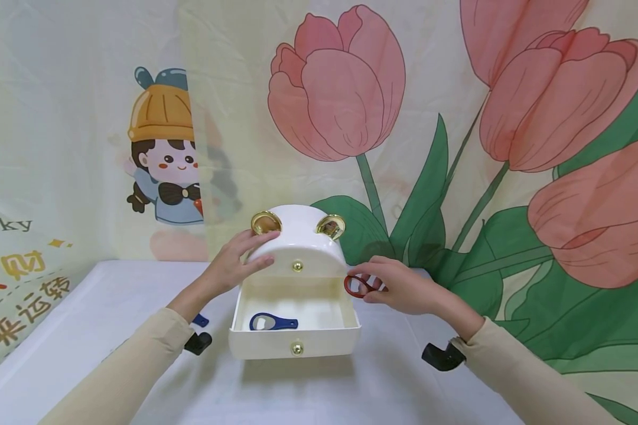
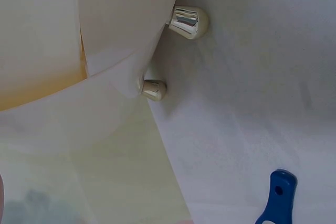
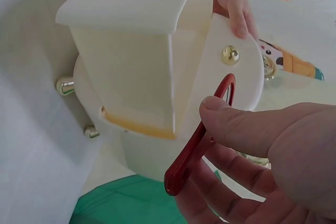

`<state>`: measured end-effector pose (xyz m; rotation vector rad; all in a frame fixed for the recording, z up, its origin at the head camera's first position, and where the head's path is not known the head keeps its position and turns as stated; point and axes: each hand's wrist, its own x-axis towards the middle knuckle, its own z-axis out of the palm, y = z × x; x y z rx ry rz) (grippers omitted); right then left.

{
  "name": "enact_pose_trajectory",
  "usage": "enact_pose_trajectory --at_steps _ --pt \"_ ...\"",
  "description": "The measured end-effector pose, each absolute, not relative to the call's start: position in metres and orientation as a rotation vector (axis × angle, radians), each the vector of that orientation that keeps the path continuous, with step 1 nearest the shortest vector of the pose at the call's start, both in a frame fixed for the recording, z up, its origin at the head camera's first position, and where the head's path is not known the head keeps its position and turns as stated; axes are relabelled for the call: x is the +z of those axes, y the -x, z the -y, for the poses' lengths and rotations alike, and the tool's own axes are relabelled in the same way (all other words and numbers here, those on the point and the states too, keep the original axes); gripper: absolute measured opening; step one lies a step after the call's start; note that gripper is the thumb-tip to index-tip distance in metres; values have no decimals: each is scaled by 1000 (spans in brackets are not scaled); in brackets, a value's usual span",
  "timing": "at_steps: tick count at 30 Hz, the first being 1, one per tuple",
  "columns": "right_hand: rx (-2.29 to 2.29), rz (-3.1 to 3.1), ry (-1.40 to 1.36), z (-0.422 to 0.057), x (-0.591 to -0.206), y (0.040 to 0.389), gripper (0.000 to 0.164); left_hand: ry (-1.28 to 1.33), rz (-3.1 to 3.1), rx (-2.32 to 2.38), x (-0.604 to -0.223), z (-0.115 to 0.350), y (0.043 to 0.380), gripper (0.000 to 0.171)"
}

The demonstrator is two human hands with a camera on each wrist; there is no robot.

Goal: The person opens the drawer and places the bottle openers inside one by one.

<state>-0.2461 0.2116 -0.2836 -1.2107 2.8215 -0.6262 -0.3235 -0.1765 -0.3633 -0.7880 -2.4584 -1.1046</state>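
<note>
A white two-drawer storage box (image 1: 300,211) has gold rings like ears on top and round gold knobs. Its lower drawer (image 1: 263,343) is pulled out, and a blue bottle opener (image 1: 284,323) lies inside near the front wall. My left hand (image 1: 233,264) rests on the upper left of the box, fingers along the top by the left ring and thumb over the upper front. Just right of the drawer, my right hand (image 1: 404,287) pinches a red bottle opener (image 3: 189,153) between thumb and fingers. In the left wrist view, the left hand is almost wholly out of sight.
Another blue handled piece (image 2: 282,192), partly hidden in the head view by the left forearm, lies on the white-covered table (image 1: 383,383) left of the box. Short gold feet (image 2: 190,22) support the box. A printed tulip backdrop (image 1: 351,88) hangs close behind.
</note>
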Motion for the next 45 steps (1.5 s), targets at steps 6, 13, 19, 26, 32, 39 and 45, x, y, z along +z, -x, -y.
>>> enact_pose_trajectory --at_steps 6,13,19,26,32,39,45 --pt "-568 -2775 1252 -190 -282 249 42 799 2440 -1108 -364 178 323 58" --pt "-546 -2703 1291 -167 -282 249 43 791 2448 -1122 -366 179 324 59" --pt "-512 -2664 1250 -148 -286 251 45 790 2441 -1117 -366 178 324 58" --pt "-421 -2626 1290 -135 -296 255 42 782 2444 -1112 -366 178 324 57" --pt "-392 -2599 1372 -126 -306 259 40 778 2451 -1127 -365 177 322 58" --pt "-345 -2610 1356 -117 -316 262 40 766 2456 -1135 -365 177 322 58" --pt "-323 -2600 1311 -113 -326 266 38 780 2447 -1124 -367 177 325 58"
